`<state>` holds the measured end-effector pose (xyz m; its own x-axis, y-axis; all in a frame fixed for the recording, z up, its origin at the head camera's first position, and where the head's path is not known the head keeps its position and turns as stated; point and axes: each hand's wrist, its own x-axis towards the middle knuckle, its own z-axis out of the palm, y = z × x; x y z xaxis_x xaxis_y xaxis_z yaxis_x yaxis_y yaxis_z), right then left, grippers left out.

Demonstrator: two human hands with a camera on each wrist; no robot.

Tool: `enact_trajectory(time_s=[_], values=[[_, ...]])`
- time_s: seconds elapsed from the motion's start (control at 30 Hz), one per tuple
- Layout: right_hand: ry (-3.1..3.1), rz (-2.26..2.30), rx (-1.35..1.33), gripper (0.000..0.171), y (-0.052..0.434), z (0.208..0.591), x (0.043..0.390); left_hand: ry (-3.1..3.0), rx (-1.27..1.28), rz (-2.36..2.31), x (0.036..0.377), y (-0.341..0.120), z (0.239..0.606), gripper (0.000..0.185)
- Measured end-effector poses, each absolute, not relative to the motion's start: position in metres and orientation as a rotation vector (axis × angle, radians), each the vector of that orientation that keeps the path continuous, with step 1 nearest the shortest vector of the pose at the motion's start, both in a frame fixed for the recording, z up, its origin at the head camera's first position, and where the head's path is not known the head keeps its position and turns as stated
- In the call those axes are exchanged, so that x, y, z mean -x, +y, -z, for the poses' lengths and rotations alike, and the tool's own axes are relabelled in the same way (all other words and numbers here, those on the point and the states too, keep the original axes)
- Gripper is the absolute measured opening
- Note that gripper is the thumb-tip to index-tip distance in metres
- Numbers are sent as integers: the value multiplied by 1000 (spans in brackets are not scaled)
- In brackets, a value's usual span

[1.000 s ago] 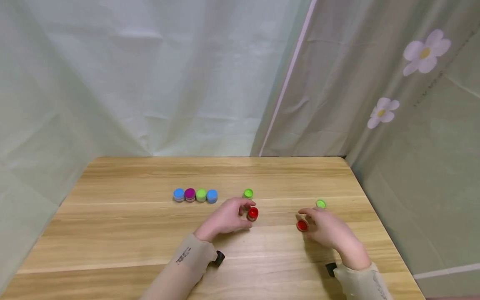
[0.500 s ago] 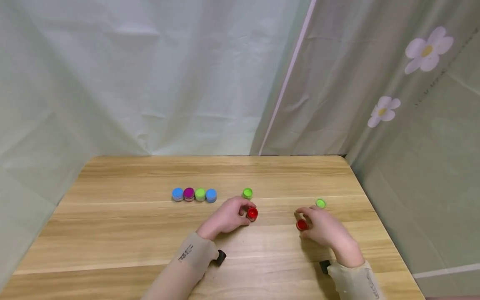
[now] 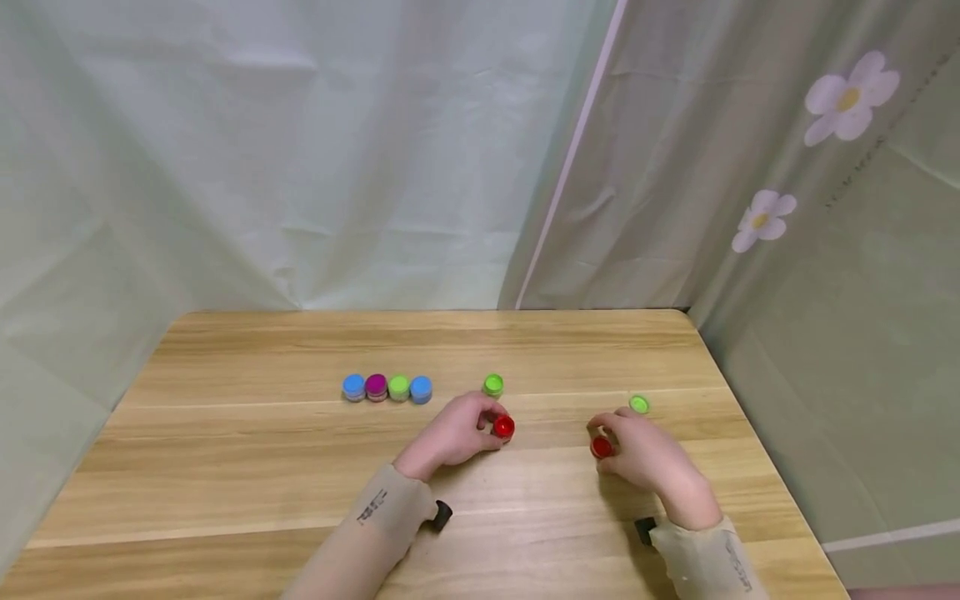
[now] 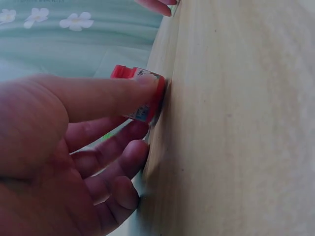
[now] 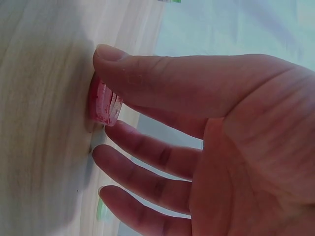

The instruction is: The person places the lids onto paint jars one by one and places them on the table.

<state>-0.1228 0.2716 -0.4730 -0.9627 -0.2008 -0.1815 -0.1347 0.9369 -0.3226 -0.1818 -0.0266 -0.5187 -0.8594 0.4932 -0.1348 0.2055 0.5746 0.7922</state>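
Observation:
A small open red jar (image 3: 504,428) stands on the wooden table, and my left hand (image 3: 457,429) pinches it from its left side. In the left wrist view, the thumb lies across the jar's printed label (image 4: 142,76), and the other fingers are behind and below it. My right hand (image 3: 648,450) is at a red lid (image 3: 602,447) lying flat on the table to the right. The right wrist view shows the thumb over one side of the lid's ridged rim (image 5: 106,105) and a fingertip right at its lower edge.
An open green jar (image 3: 492,384) stands behind the red one, and a green lid (image 3: 639,404) lies beyond my right hand. Farther left is a row of closed jars: a blue jar (image 3: 354,387), a purple jar (image 3: 377,387), a green jar (image 3: 399,387) and another blue jar (image 3: 422,389).
My right fingers and thumb have drawn in closer around the red lid. The left hand's thumb has come nearer the red jar, which stays in place.

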Motion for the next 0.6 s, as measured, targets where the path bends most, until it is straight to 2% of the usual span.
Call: enact_trajectory(time_s=[0.33, 0.6], values=[[2934, 401, 255, 41, 267, 478, 122, 2376, -549, -1430, 181, -36, 517, 34], [2963, 392, 253, 32, 266, 479, 122, 2432, -672, -1604, 179, -46, 492, 35]])
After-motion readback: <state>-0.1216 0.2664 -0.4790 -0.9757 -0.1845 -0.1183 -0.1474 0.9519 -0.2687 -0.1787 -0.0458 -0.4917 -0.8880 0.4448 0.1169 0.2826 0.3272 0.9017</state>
